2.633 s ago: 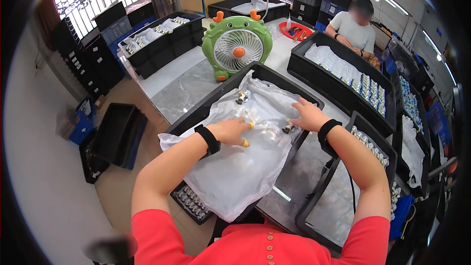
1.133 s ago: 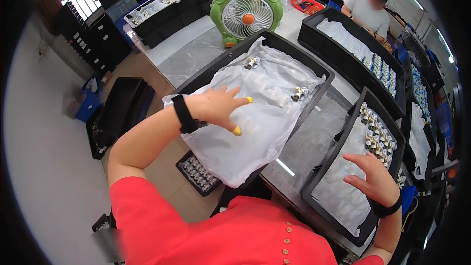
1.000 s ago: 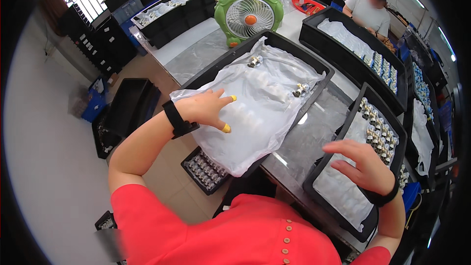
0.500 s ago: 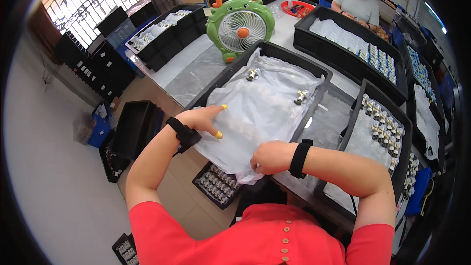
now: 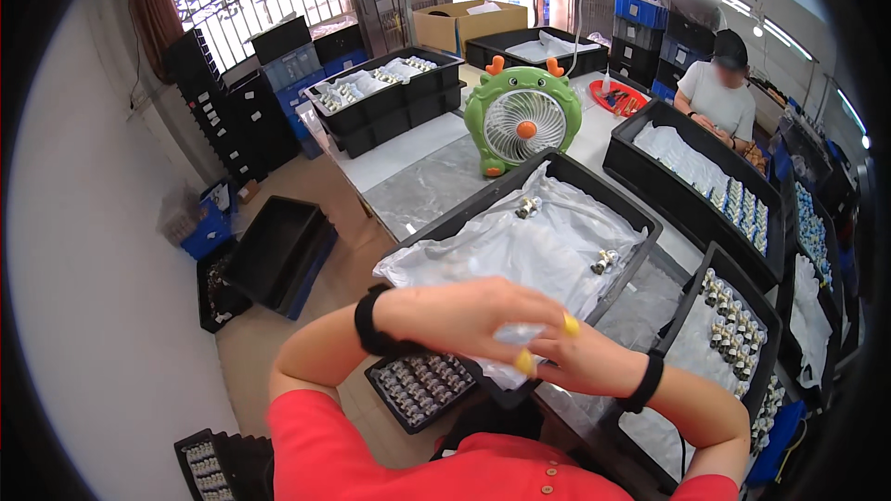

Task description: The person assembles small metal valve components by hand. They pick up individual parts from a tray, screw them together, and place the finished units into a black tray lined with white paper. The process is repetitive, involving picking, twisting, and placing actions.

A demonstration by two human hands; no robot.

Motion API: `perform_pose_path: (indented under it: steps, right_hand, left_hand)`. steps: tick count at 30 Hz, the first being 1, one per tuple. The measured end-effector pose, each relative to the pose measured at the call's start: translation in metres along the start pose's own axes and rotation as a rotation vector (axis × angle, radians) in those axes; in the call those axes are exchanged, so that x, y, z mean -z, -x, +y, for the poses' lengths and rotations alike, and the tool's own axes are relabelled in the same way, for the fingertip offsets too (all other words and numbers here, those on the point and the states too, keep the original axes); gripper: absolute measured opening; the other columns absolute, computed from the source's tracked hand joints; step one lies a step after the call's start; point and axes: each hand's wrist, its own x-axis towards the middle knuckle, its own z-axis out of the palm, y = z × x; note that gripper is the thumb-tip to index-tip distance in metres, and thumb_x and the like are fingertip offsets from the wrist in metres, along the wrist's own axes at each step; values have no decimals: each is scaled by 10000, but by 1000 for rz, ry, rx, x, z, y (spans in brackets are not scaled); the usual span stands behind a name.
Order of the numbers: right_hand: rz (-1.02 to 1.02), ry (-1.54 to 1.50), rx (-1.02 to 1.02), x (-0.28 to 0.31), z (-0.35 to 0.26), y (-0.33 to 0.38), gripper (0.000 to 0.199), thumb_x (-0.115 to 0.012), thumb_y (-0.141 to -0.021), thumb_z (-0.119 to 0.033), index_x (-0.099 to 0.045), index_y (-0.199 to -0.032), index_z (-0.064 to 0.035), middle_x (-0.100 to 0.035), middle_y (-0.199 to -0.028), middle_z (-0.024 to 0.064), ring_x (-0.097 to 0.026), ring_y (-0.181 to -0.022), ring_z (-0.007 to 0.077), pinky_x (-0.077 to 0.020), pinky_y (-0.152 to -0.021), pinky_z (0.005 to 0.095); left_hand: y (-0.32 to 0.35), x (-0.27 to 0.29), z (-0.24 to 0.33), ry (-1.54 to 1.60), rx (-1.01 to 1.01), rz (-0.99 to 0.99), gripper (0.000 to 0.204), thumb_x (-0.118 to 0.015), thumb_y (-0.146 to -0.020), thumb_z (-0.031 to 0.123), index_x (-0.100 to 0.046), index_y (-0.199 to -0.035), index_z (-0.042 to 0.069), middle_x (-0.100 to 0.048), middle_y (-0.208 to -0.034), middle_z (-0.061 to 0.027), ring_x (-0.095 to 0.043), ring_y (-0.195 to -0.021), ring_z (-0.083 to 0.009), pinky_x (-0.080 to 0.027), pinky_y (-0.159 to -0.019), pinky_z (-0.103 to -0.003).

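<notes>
Hands (image 5: 464, 315) drawn together over white sheet (image 5: 520, 255), unreadable labels (image 5: 249, 96) on black bins (image 5: 262, 134)

We see yellow finger cots (image 5: 571, 323) on the left hand (image 5: 455, 311), black wristbands (image 5: 647, 380), and a red shirt (image 5: 408, 455) with tan buttons (image 5: 549, 473). The plastic sheet (image 5: 492, 260) is milky white, its tray (image 5: 473, 206) plain black. We note grey marbling on the tabletop (image 5: 427, 187), and a green animal-shaped fan (image 5: 525, 117) with orange horns (image 5: 495, 65) and an orange hub (image 5: 526, 130).
</notes>
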Motion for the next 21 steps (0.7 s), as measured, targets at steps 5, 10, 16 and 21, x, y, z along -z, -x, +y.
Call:
perform_pose_path:
  steps: [5,10,16,21]
  right_hand:
    - [89,-59,-35,29,-17,62,301,-607,-873,-232,-604,-1120,-58,-641,-995,121,-593,-917,292,-428,-842,379]
    - [173,-117,-182,48,-25,120,317,-655,-836,-181,-605,-1125,-60,-643,-979,138,-593,-893,322,-463,-781,374]
    - [343,-90,-300,43,-25,185,349,-718,-760,-138,-627,-1089,-66,-649,-967,141,-601,-884,326,-470,-762,377]
    - [450,-128,-388,34,-8,222,261,-661,-812,-100,-629,-1059,-23,-652,-954,149,-620,-872,291,-473,-763,351]
  left_hand:
    - [-12,-42,65,720,-708,19,395,-673,-856,205,-594,-1109,-87,-611,-1079,-246,-610,-984,-365,-487,-844,-451]
    - [-15,-69,85,978,-874,101,428,-699,-840,196,-591,-1089,-134,-594,-1055,-330,-589,-993,-459,-492,-829,-515]
    - [-37,-71,103,916,-837,94,437,-700,-837,219,-601,-1090,-124,-586,-1061,-343,-553,-1024,-517,-477,-847,-533]
    - [-64,-51,86,956,-722,-44,418,-703,-832,222,-623,-1063,-118,-612,-1050,-306,-572,-1023,-472,-478,-861,-491]
